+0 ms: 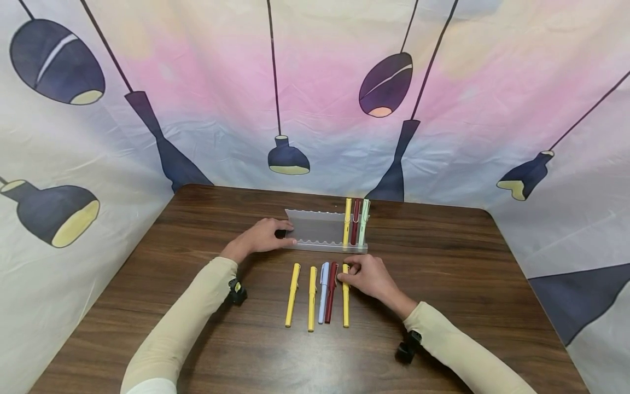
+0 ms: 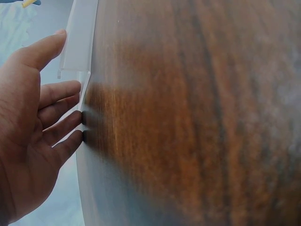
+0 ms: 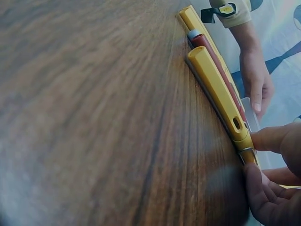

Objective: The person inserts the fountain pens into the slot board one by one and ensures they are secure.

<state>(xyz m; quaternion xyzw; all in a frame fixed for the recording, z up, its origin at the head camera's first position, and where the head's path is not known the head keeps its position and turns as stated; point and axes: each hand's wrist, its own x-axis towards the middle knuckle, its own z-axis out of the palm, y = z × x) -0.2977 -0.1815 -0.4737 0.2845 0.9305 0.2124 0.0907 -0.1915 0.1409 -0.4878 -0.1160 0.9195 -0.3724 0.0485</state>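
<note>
Right hand (image 1: pixel 370 278) pinching rightmost yellow pen (image 1: pixel 346 303) near its far end; left hand (image 1: pixel 262 235), fingers parted, should steady clear pen rack (image 1: pixel 317 229).

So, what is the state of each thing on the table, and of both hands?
Rack: partly filled
Left hand: touching rack
Right hand: pinching right yellow pen
Right yellow pen: pinched at clip end
Middle yellow pen: lying flat
Left yellow pen: lying flat
Blue pen: lying flat
Unracked red pen: lying flat
Racked yellow pen: slotted
Racked red pen: slotted
Green pen: slotted
</note>
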